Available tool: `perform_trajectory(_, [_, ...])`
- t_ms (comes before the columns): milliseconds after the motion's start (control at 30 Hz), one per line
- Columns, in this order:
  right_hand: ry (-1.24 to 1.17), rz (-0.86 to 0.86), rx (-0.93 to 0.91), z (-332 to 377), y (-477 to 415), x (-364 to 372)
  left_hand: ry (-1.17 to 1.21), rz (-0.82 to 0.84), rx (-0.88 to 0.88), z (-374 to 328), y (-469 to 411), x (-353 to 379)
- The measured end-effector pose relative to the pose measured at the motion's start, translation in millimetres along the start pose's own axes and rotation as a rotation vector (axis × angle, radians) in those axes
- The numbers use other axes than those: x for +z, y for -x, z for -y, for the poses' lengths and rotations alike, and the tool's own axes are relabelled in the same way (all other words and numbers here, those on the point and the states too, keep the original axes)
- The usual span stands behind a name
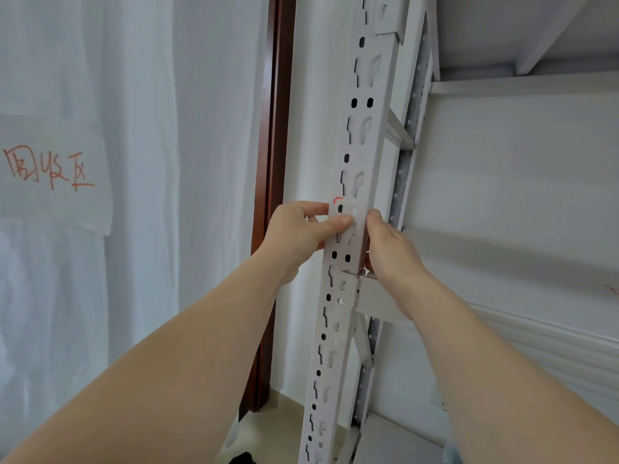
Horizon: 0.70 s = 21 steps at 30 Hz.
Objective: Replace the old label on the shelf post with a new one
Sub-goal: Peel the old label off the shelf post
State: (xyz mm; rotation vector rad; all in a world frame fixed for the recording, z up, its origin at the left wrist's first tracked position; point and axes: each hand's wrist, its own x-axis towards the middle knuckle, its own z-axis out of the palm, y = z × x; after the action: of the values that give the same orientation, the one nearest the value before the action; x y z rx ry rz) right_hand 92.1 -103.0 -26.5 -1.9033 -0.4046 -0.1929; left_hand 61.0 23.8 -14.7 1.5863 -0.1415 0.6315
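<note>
both hands closed round the label on the shelf post

the likely slip was a tear or crease: the left hand point(301, 229) pinched the post with its thumb point(338, 224) flat on the label point(348, 214), while the right hand point(392, 249) curled round the right edge of the shelf post point(363, 128), so uneven pressure over the open slots could wrinkle it or leave its red-marked upper corner lifted. the label lay between both hands, under the left thumb and touching the right fingertips.
</note>
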Motion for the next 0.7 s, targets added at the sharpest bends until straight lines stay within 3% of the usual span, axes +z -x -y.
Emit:
perform_trajectory(433, [-0.013,-0.001,-0.006,0.2,0.5,-0.3,0.027,0.073,-0.021,4.8,1.4,-9.0])
perform_trajectory(700, [-0.017,0.001,-0.011,-0.7,-1.0,-0.2,-0.009,0.011,0.006,0.9,-1.8,-0.5])
